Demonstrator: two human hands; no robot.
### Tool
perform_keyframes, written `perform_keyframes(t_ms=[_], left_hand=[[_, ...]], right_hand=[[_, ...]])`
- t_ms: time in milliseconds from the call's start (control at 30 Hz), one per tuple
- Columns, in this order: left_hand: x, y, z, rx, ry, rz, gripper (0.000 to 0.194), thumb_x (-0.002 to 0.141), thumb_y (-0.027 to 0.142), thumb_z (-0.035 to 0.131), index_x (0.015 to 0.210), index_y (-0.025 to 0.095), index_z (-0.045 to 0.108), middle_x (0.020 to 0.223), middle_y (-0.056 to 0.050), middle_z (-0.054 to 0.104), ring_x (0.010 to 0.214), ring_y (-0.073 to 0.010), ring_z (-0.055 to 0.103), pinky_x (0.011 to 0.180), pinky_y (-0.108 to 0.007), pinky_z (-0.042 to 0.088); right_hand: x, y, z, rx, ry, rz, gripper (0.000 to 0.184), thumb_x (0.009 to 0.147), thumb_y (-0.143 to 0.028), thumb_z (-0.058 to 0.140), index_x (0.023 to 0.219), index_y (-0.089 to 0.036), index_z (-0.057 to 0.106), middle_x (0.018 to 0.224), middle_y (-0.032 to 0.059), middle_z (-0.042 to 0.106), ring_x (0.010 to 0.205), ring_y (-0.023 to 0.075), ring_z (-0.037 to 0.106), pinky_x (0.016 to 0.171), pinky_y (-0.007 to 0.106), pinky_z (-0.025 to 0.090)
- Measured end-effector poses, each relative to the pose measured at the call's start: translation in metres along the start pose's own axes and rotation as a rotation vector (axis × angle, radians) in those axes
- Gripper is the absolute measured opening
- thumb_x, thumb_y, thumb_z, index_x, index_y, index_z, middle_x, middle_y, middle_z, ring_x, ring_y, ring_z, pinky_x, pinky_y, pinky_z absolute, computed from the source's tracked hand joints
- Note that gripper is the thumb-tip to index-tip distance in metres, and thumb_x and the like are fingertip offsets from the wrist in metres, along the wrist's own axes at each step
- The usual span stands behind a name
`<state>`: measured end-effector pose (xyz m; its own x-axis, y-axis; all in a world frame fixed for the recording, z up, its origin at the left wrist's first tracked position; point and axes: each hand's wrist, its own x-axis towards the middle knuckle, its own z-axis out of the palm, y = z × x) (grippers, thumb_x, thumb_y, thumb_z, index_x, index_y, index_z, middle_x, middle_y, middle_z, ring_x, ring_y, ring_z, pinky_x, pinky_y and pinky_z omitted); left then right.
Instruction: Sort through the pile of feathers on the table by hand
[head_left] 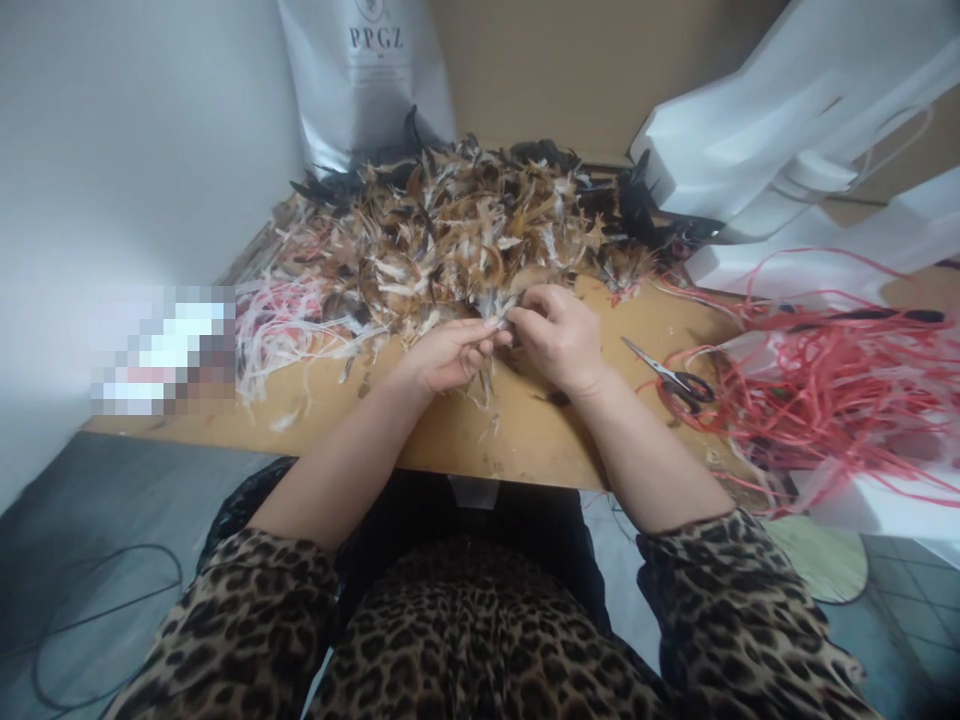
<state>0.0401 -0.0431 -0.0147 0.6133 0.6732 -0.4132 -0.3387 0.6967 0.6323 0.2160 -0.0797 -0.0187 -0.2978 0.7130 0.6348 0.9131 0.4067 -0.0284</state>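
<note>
My left hand (457, 355) and my right hand (556, 335) meet over the front edge of a big heap of brown, white and black feathers (450, 235). Both are closed in a pinch, fingertips nearly touching. Between them are a few feathers (487, 388), their wispy ends hanging below my left fingers. The exact grip of the right fingertips is partly hidden by the hand itself. Scissors with black handles (671, 375) lie on the table to the right of my right hand, blades pointing up and left.
A tangle of red and white strings (832, 390) covers the table's right side. White and pink strands (274, 325) lie at left. Behind the heap stands a white printed bag (367, 85). White foam-like pieces (742, 130) rise at back right. The wooden table (517, 440) ends before my lap.
</note>
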Motion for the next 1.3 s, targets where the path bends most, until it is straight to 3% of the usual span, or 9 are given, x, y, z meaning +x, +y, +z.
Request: perform_keyframes(t_ms=[467,633,733,833,900,1033,1167,1300], left_hand=[[0.0,0.0,0.001,0.034,0.013,-0.01,0.024,0.093,0.004,0.051,0.074,0.007,0.065,0.066,-0.004,0.066,0.044,0.0003,0.055,0.039,-0.004,0.038],[0.002,-0.003,-0.002,0.134,0.009,0.143,0.02,0.089,0.006,0.059,0.069,0.008,0.064,0.064,-0.002,0.066,0.045,0.0003,0.054,0.042,-0.006,0.04],[0.004,-0.005,-0.002,0.207,0.025,0.255,0.02,0.088,0.011,0.064,0.068,0.008,0.064,0.062,-0.002,0.066,0.046,-0.0003,0.054,0.046,-0.009,0.041],[0.004,-0.005,-0.001,0.227,0.057,0.334,0.02,0.087,0.014,0.065,0.068,0.009,0.065,0.063,-0.001,0.067,0.047,-0.0006,0.054,0.047,-0.01,0.041],[0.004,-0.006,-0.001,0.248,0.063,0.389,0.019,0.086,0.015,0.065,0.068,0.009,0.065,0.063,-0.001,0.067,0.047,-0.0013,0.054,0.047,-0.012,0.041],[0.003,-0.008,-0.001,0.362,0.052,0.466,0.019,0.085,0.022,0.067,0.069,0.011,0.068,0.061,-0.002,0.067,0.047,-0.0035,0.054,0.049,-0.016,0.042],[0.004,-0.01,-0.002,0.467,0.039,0.485,0.021,0.083,0.029,0.07,0.072,0.012,0.07,0.059,-0.003,0.067,0.047,-0.0054,0.055,0.05,-0.018,0.044],[0.006,-0.011,-0.003,0.478,0.041,0.482,0.021,0.081,0.031,0.071,0.074,0.011,0.071,0.068,-0.005,0.072,0.048,-0.0056,0.057,0.049,-0.018,0.043]], right_hand=[[0.0,-0.001,0.004,-0.042,-0.01,0.006,0.03,0.095,-0.027,0.042,0.084,-0.023,0.07,0.086,0.0065,0.062,0.08,0.0182,0.049,0.071,0.033,0.037],[-0.002,-0.001,0.005,0.068,0.102,0.07,0.025,0.094,-0.025,0.044,0.099,-0.024,0.069,0.093,0.007,0.062,0.085,0.0183,0.055,0.074,0.032,0.043],[0.0,-0.003,0.002,0.201,0.215,0.158,0.021,0.093,-0.026,0.048,0.103,-0.022,0.067,0.098,0.0093,0.062,0.091,0.0197,0.058,0.078,0.034,0.047],[0.002,-0.008,-0.001,0.404,0.321,0.294,0.015,0.09,-0.028,0.053,0.094,-0.02,0.065,0.087,0.0071,0.062,0.082,0.0186,0.057,0.075,0.034,0.047],[0.005,-0.013,-0.001,0.634,0.283,0.422,0.014,0.087,-0.032,0.058,0.085,-0.019,0.064,0.077,0.0034,0.06,0.071,0.0152,0.054,0.069,0.031,0.045],[0.008,-0.019,0.005,1.075,0.058,0.683,0.029,0.076,-0.047,0.071,0.077,-0.019,0.063,0.066,-0.0022,0.058,0.058,0.0101,0.048,0.059,0.026,0.041],[0.011,-0.021,0.008,1.342,0.06,0.849,0.038,0.063,-0.049,0.08,0.072,-0.019,0.059,0.062,-0.0046,0.059,0.054,0.0077,0.048,0.054,0.022,0.038],[0.013,-0.024,0.006,1.474,0.06,0.929,0.041,0.054,-0.042,0.087,0.069,-0.019,0.057,0.062,-0.0051,0.061,0.053,0.0066,0.05,0.052,0.021,0.039]])
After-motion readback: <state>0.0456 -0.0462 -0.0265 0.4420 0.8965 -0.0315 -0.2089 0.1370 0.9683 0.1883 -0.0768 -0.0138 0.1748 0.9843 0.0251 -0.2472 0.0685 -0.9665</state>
